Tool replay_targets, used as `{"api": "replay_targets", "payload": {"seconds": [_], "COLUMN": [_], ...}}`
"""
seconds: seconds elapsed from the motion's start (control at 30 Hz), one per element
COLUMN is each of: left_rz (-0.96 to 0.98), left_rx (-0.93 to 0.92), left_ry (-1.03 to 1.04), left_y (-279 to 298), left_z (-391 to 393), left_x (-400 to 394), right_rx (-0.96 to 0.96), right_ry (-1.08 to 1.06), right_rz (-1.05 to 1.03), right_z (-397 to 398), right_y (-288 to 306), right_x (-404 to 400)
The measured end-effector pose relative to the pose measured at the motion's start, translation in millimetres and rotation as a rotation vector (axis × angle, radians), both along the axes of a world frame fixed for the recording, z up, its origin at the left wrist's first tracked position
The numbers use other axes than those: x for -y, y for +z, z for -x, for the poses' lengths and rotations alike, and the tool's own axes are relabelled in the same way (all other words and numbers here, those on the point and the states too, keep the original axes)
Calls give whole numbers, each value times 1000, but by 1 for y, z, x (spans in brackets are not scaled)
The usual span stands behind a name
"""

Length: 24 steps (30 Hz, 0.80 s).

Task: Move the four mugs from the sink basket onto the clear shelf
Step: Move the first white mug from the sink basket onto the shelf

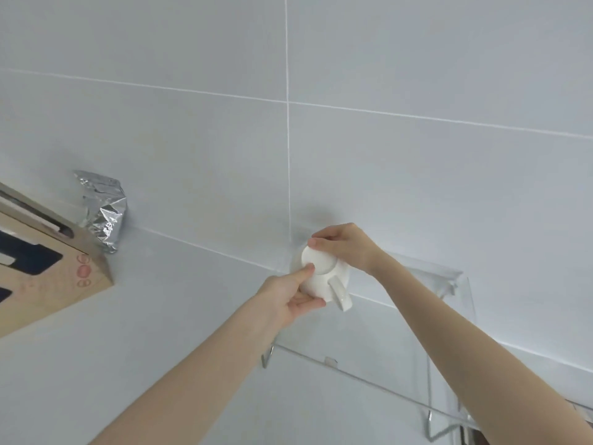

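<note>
mug up at the clear shelf, both hands on it

both hands are raised to the wall, clamped on one glossy white ceramic mug (321,277). we see its round base facing the camera, so it looks tipped or upside down, with the stubby handle (340,295) pointing down and to the right. the left hand (288,303) cups it from below, thumb pressed on the base, fingers curled under the body. the right hand (345,247) closes over the far top edge, fingertips hooked round it. the mug sits at the left back corner of the transparent acrylic wall shelf (449,316), close to the pale grey tiled wall (288,123); whether it touches the shelf cannot be told. the shelf's long run stretches right and toward the viewer, so the free room lies on the right-hand side. my read: this mug is being seated, and no others show on the shelf. off left, a brown cardboard box (41,268) and a crumpled silver foil bag (102,210).
</note>
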<state>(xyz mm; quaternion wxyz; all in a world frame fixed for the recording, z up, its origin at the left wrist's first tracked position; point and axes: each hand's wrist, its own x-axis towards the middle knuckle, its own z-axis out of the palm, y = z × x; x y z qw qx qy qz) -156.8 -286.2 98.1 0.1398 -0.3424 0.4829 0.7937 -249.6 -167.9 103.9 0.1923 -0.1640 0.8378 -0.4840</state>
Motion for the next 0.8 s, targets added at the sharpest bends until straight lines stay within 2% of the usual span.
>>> {"api": "replay_targets", "payload": {"seconds": [0.1,0.33,0.5,0.7,0.8], "left_rz": [23,247,265,269,281], "left_rx": [13,42,61,40,23], "left_ry": [-7,-144,-167,-152,-119], "left_y": [-7,-10,-10,-7,-5], "left_z": [20,52,53,51,51], "left_x": [10,14,19,16,13], "right_rx": [28,9,61,-13,-74], "right_ry": [-10,-115,-205,-285,-313], "right_rz": [7,34,-24,-295,-237], "right_z": [18,36,32,23,17], "right_y": [-10,-17,-14,1,0], "right_x": [10,14,25,37,34]}}
